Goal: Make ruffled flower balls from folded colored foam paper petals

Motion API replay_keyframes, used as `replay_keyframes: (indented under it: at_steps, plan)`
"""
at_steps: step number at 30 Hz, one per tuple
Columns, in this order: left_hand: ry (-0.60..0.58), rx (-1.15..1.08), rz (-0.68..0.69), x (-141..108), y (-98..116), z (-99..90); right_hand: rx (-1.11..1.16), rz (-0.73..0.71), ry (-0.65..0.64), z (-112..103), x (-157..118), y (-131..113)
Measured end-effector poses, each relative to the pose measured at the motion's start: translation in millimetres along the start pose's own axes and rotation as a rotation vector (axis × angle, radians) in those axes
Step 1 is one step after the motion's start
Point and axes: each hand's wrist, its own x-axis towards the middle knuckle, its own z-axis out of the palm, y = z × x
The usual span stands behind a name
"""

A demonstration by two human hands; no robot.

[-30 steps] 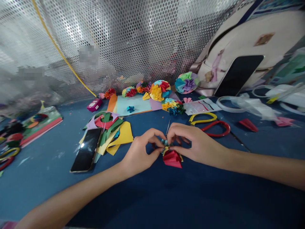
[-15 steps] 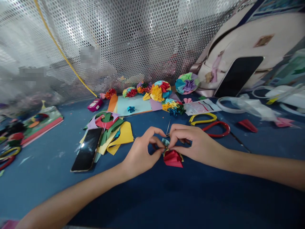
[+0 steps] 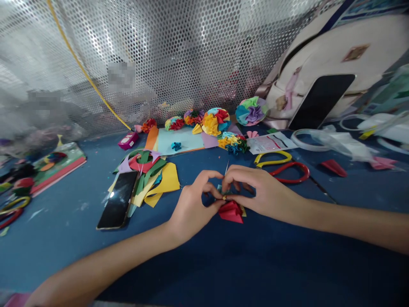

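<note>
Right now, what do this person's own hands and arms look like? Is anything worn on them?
The left hand and right hand are bare, with no gloves, and no ring or bracelet shows. The left forearm and right forearm are uncovered too: no sleeve, watch, cable or marking in view.

Smartphone (image 3: 117, 200) lying face-up on the blue table (image 3: 64, 251), cut paper scraps (image 3: 162, 181) piling beside it, paper rosettes (image 3: 211, 122) sitting along the far edge, scissors (image 3: 295, 163) resting right of centre, white backpack (image 3: 351, 51) slumping at the far right corner, perforated metal screen (image 3: 191, 55) rising behind.
</note>
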Motion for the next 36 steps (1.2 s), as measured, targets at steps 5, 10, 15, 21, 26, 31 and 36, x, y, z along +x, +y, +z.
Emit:
replay_keyframes:
  at_steps: [5,10,15,21,26,31,36]
  plan:
    - [-0.005,0.024,0.04,-1,1,-6.2,-0.115,-0.089,-0.043,-23,13,19]
    - [-0.023,0.122,0.202,-4,-1,-8.9,-0.646,-0.316,-0.063,-39,20,57]
    - [-0.041,0.132,0.322,-3,-2,-5.5,-0.866,-0.445,-0.105,-37,23,70]
    - [-0.05,0.078,0.285,-3,-1,-5.1,-0.859,-0.366,-0.108,-34,28,76]
    - [-0.045,0.049,0.21,-3,0,-5.1,-0.329,-0.11,-0.114,-51,29,46]
    - [-0.046,0.036,0.164,-2,-1,-7.0,0.02,-0.11,-0.402,-71,24,-1]
    - [-0.041,0.04,0.106,-1,-1,-6.5,-0.361,-0.289,-0.337,-63,9,-4]
